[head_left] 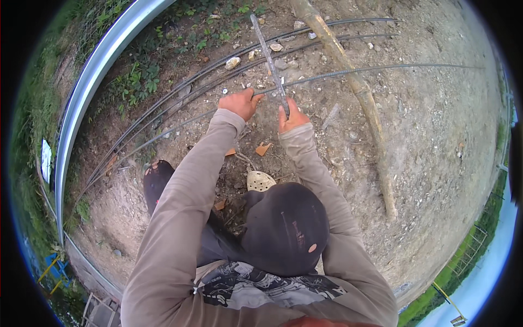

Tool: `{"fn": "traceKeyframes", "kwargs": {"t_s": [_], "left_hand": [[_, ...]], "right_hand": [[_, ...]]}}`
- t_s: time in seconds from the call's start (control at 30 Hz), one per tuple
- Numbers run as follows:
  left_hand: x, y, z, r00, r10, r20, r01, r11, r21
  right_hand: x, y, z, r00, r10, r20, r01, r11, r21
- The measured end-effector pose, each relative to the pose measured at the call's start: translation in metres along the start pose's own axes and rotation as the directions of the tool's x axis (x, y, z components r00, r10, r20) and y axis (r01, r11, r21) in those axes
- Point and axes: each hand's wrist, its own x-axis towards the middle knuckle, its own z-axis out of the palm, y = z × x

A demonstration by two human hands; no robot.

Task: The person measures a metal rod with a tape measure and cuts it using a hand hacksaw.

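The worker is crouched or kneeling over bare, stony ground [436, 125], with one dark-covered knee [286, 229] raised between the forearms. The left hand [238, 103] is closed around a long steel rod [321, 76], which runs from the lower left, past both hands, and crosses the wooden pole [377, 122] at the right. The right hand [295, 117] grips the near end of a narrow metal bar [267, 58]; the far end points away from the body. The bar crosses the rod just beside the left hand; whether the two touch cannot be confirmed from this angle. Two more rods [359, 20] lie beyond, roughly alongside the first. Hazards, by judgement: (1) Pinching. The left fingers sit close to the crossing point, so a slip of the bar along the rod could trap or strike them. (2) Rolling. The pole looks rounded and no wedge is visible beside it; a sideways push on the rod could turn it and shift the rod. (3) Springback. The rod is long and slender; if it flexes under load and the left grip loosens, it could whip. (4) Lost grip. Both hands are bare, so dust or sweat could let the bar twist. (5) Unsteady footing. Loose stones [232, 63] and broken tile [263, 149] could upset balance if a foot shifts onto them.
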Motion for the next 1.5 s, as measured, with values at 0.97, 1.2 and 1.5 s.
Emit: {"fn": "traceKeyframes", "kwargs": {"t_s": [0.97,1.2,1.5], "left_hand": [[0.006,0.004,0.006,0.994,0.062,-0.086,-0.063,0.998,-0.012],[-0.005,-0.008,0.003,0.998,0.037,-0.058,-0.038,0.999,-0.011],[0.006,-0.007,0.006,0.989,0.036,-0.140,-0.037,0.999,-0.008]], "right_hand": [[0.017,0.009,0.013,0.983,-0.094,-0.158,0.092,0.996,-0.018],[-0.152,0.038,-0.082,0.981,0.152,0.120,-0.173,0.967,0.189],[0.003,0.012,0.003,0.992,-0.068,-0.106,0.079,0.991,0.106]]}}
